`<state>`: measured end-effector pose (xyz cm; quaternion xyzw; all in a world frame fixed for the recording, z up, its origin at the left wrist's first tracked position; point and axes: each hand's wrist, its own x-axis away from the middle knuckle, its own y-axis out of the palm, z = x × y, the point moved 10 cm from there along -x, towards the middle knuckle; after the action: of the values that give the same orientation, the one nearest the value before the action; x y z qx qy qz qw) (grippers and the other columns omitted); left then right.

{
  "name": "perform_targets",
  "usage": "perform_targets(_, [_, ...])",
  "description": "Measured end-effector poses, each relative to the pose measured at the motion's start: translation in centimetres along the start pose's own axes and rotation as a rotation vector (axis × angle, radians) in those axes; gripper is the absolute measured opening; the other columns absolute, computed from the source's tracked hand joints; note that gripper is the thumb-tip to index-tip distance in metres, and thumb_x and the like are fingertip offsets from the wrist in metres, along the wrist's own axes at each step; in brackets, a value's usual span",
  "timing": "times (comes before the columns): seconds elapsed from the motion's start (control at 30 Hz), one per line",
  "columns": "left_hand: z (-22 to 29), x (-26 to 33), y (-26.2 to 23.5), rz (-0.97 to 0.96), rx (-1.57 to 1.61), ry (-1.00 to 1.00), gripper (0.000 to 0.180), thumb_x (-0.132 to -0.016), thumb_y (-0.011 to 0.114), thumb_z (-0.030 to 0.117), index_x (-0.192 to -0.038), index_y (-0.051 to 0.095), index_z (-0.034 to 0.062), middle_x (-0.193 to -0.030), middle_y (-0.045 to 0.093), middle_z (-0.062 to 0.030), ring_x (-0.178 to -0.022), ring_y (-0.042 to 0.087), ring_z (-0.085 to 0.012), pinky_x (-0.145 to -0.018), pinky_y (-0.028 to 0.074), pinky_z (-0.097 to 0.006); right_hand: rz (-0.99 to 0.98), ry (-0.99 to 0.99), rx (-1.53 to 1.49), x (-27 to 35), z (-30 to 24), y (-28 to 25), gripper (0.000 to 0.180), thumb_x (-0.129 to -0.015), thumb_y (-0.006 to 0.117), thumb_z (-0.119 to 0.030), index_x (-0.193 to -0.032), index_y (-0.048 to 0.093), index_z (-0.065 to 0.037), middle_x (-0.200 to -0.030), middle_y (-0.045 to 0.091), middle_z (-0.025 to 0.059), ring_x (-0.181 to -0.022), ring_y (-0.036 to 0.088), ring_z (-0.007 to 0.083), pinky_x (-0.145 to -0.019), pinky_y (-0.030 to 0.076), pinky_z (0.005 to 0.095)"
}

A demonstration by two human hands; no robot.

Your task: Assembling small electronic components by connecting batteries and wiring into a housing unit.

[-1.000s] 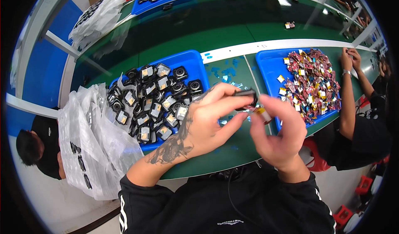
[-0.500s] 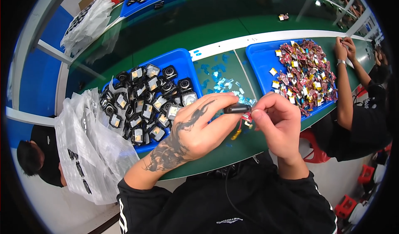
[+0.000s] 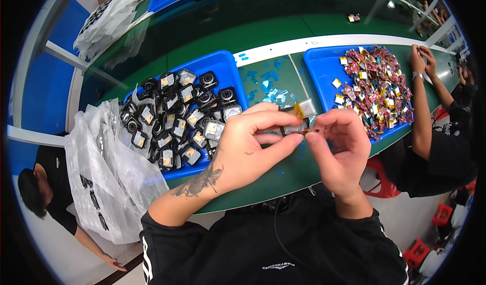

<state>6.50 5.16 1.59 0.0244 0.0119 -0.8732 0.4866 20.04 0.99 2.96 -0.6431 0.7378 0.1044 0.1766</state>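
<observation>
Hands meet above front edge of green tabletop (image 3: 283, 173). Left hand (image 3: 248, 146) clamps small dark module (image 3: 293, 128) between thumb and curled fingers (image 3: 263, 119); silver-yellow battery pack (image 3: 305, 108) sticks up from module, just above fingertips. Right hand (image 3: 340, 146) pinches module's right end, fingers together. Blue tray (image 3: 228, 65) of black round parts lies left, behind left hand. Second blue tray (image 3: 319, 72) of colourful small packs right. Co-worker's arm (image 3: 420, 113) rests beside it. Plastic bags (image 3: 109, 178) far left.
</observation>
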Motion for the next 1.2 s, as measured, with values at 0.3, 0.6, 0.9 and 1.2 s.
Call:
perform_targets(0.3, [0.1, 0.3, -0.1, 0.056, 0.026, 0.049, 0.042, -0.086, 0.06, -0.011, -0.128, 0.057, -0.0054, -0.12, 0.054, -0.0116, -0.105, 0.061, -0.0154, -0.095, 0.052, -0.026, 0.173, 0.104, -0.195, -0.3, 1.6, -0.8, 0.031, -0.081, 0.069, 0.01, -0.101, 0.048, -0.002, -0.086, 0.06, 0.0045, -0.074, 0.057, 0.0051, -0.065, 0.045, 0.0182])
perform_targets(0.6, [-0.1, 0.3, -0.3, 0.111, 0.032, 0.089, 0.038, -0.086, 0.062, -0.012, -0.123, 0.061, -0.0062, -0.117, 0.057, -0.0117, -0.101, 0.063, -0.0155, -0.091, 0.054, -0.026, 0.155, -0.112, 0.039, -0.2, 0.6, -0.4, 0.037, -0.079, 0.073, 0.007, -0.104, 0.047, -0.003, -0.09, 0.058, 0.0053, -0.07, 0.052, 0.0056, -0.062, 0.043, 0.0171])
perform_targets(0.9, [0.5, 0.5, -1.2, 0.249, 0.127, 0.132, 0.043, -0.086, 0.061, -0.01, -0.129, 0.057, -0.0034, -0.108, 0.062, -0.0112, -0.093, 0.064, -0.0105, -0.081, 0.055, -0.023, 0.078, 0.056, -0.021, -1.1, 2.2, 1.0, 0.042, -0.082, 0.071, 0.004, -0.118, 0.049, 0.0, -0.097, 0.057, 0.006, -0.086, 0.058, 0.009, -0.067, 0.051, 0.0194])
perform_targets(1.2, [-1.1, -0.2, -3.1, 0.252, 0.272, 0.051, 0.046, -0.089, 0.057, -0.007, -0.133, 0.048, 0.0011, -0.113, 0.06, -0.0126, -0.091, 0.065, -0.0109, -0.078, 0.055, -0.024, -0.029, -0.122, 0.285, -3.3, 0.7, 3.5, 0.042, -0.082, 0.067, 0.009, -0.12, 0.049, 0.003, -0.1, 0.056, 0.0069, -0.084, 0.059, 0.0091, -0.066, 0.053, 0.0193])
